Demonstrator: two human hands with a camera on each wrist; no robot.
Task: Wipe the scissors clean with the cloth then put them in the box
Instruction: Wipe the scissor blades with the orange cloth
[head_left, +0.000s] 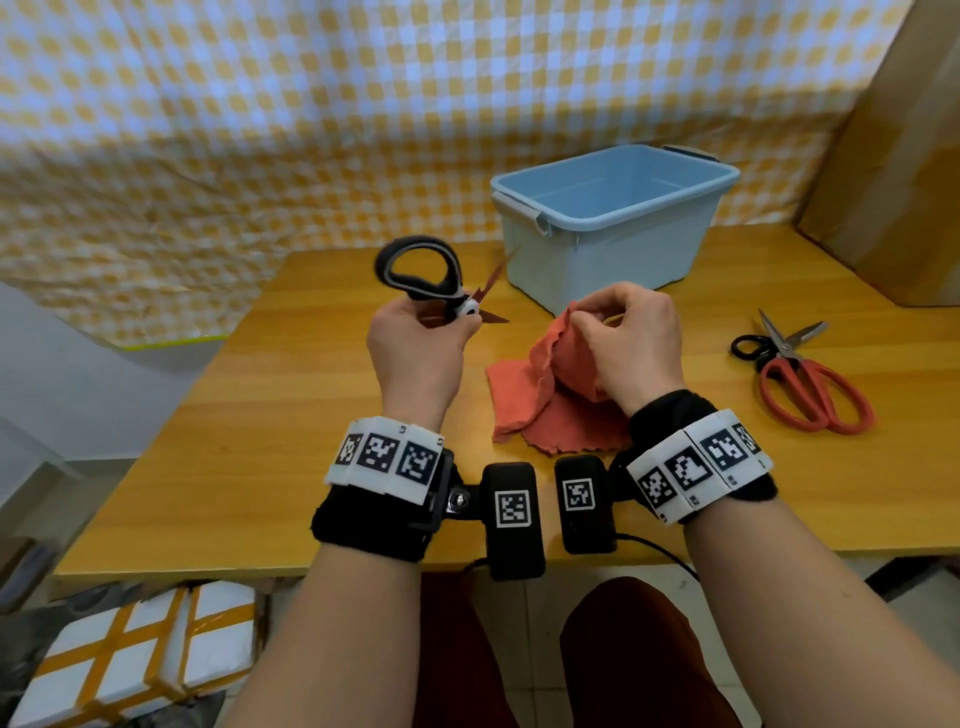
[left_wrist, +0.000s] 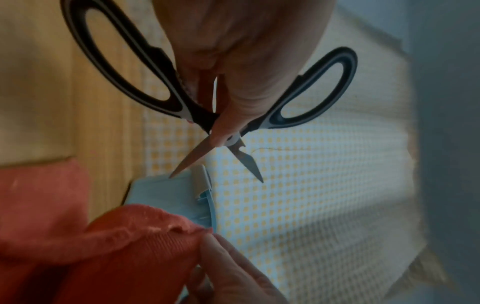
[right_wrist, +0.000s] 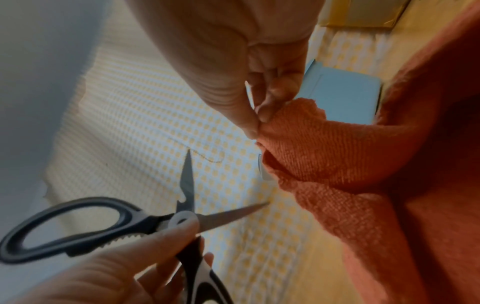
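- Black-handled steel scissors (head_left: 422, 278), blades spread, being gripped by left hand (head_left: 415, 343).
- Orange terry cloth (head_left: 550, 395) being pinched by right hand (head_left: 631, 343); no contact yet.
- Wiping judged pending; light-blue plastic box (head_left: 597, 260) at tabletop's far edge being left empty.

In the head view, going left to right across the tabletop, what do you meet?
Black-handled scissors held in the left hand → orange cloth pinched by the right hand → red-handled scissors lying on the table. The blue box overlaps these, farther back.

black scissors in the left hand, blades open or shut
Open: the black scissors' two blades splay apart into a V from the pivot, tips well separated, held in the left hand.
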